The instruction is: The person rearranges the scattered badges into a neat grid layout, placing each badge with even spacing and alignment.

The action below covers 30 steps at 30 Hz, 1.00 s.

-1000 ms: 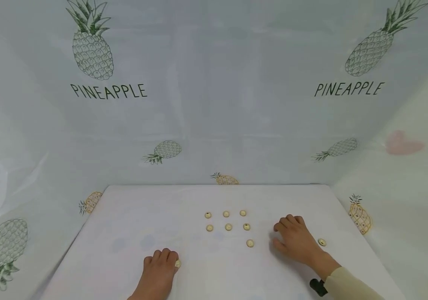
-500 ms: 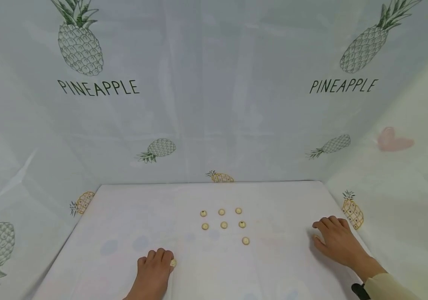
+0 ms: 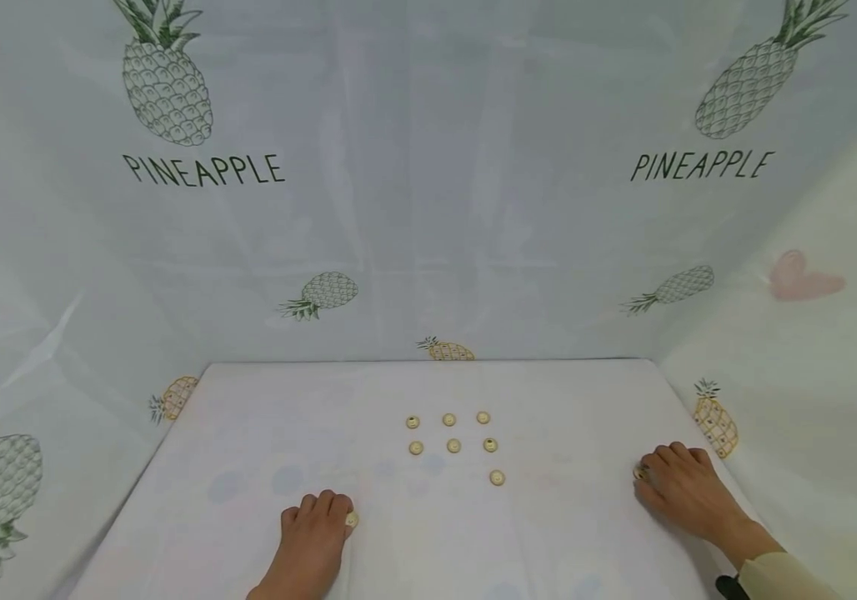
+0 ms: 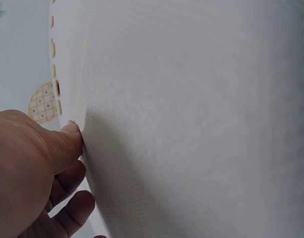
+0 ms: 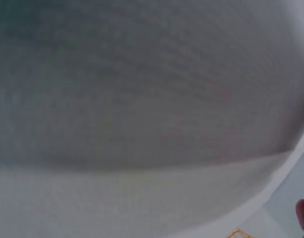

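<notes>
In the head view my left hand (image 3: pixel 308 537) rests low on the white tabletop, its thumb and index finger pinching a small round pale-yellow disc (image 3: pixel 352 519). The left wrist view shows that thumb pressed down at the disc's edge (image 4: pixel 71 122). Over at the table's right side, my right hand (image 3: pixel 684 490) has thumb and index finger around another such disc (image 3: pixel 639 472), mostly covered by the fingers. Between the hands lie several matching discs: two rows of three, with one more disc (image 3: pixel 498 477) below the right column. Only fingertips (image 5: pixel 303 213) show in the right wrist view.
White cloth covers the table (image 3: pixel 428 546), and its far edge meets a pineapple-printed curtain (image 3: pixel 428 208). More of this printed sheet hangs at both sides, close to the right hand. The middle discs (image 3: pixel 454 446) stand beyond both hands.
My right hand has moved right across the table and come down on the lone disc there, its fingers closing around it. My left hand keeps its place with its disc.
</notes>
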Each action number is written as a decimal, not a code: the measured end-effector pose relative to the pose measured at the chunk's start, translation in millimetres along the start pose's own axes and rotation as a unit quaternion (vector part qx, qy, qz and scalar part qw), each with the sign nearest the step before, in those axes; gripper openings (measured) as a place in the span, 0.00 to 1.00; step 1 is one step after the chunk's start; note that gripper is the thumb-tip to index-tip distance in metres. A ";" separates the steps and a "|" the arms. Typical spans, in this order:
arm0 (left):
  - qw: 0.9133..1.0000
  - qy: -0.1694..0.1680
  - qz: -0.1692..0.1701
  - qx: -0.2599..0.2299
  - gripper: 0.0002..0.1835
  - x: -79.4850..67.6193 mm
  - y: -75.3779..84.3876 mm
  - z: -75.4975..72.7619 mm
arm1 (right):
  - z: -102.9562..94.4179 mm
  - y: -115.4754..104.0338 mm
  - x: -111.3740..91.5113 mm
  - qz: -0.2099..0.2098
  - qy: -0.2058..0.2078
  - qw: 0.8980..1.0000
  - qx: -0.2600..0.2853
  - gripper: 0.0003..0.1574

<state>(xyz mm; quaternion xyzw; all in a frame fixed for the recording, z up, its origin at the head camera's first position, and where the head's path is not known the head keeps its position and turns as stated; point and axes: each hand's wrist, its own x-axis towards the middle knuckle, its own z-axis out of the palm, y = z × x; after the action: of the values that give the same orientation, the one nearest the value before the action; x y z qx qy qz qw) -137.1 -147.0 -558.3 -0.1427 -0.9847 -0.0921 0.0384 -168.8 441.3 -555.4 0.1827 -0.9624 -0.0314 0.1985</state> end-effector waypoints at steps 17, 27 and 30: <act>1.000 -0.001 -0.005 0.006 0.12 0.6 4.0 -4.1 | -2.9 -2.5 3.2 0.037 0.015 0.999 0.014 0.14; 1.000 -0.016 -0.006 -0.011 0.12 -0.4 2.9 -6.9 | -3.3 -10.7 9.5 -0.007 0.014 0.999 0.038 0.17; 1.000 -0.014 -0.004 -0.012 0.12 -0.5 2.7 -6.4 | -4.3 -11.4 9.9 0.002 0.008 0.999 0.036 0.16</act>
<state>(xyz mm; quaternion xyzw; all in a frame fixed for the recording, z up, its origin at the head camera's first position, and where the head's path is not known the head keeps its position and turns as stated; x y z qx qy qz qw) -135.6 -145.8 -551.6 -0.1408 -0.9845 -0.1024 0.0220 -171.7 427.2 -549.4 0.1882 -0.9616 0.0048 0.1999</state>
